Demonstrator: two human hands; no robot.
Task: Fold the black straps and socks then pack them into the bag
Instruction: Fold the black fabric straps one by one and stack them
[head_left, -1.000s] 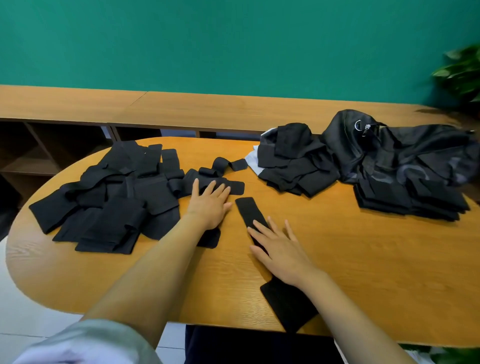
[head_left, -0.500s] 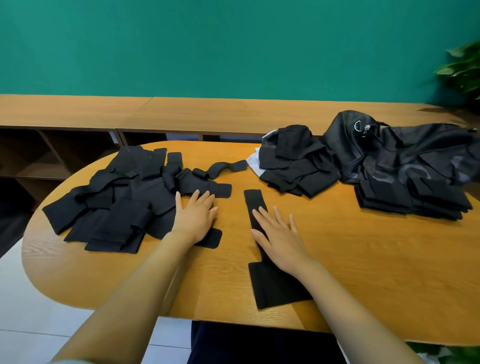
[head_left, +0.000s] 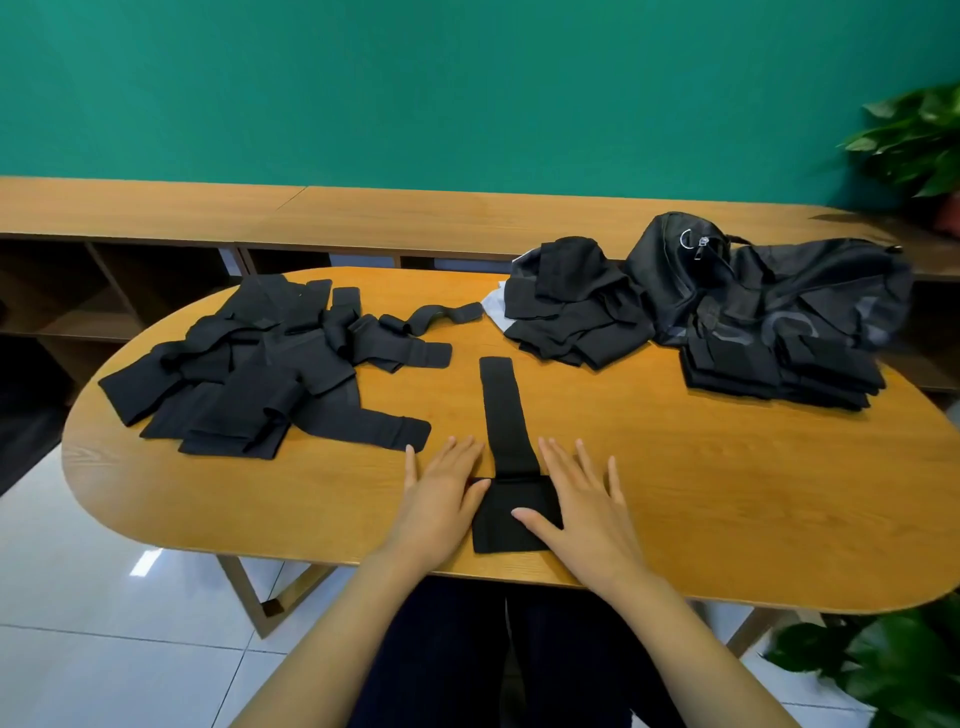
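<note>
Black strap (head_left: 503, 415) flat on oval wooden table (head_left: 675, 493), wide end near edge. Left hand (head_left: 441, 493) and right hand (head_left: 582, 499) flat either side, thumbs on wide end (fingers straight). Loose strap heap (head_left: 249, 374) left; folded pile (head_left: 571, 306) and black bag (head_left: 769, 291) far right.

Bare tabletop (head_left: 701, 493) R of strap (head_left: 501, 405), strap pile (head_left: 249, 374) crowds L, folded stack (head_left: 576, 317) + bag (head_left: 769, 291) far R

the one view comes from a wide-angle camera on the person's head, looking forward and down across the oval table (head_left: 727, 519) toward the green wall (head_left: 467, 78); it sits close above the left hand (head_left: 441, 499) and right hand (head_left: 587, 509) (forearms (head_left: 322, 649) enter from the bottom edge).
</note>
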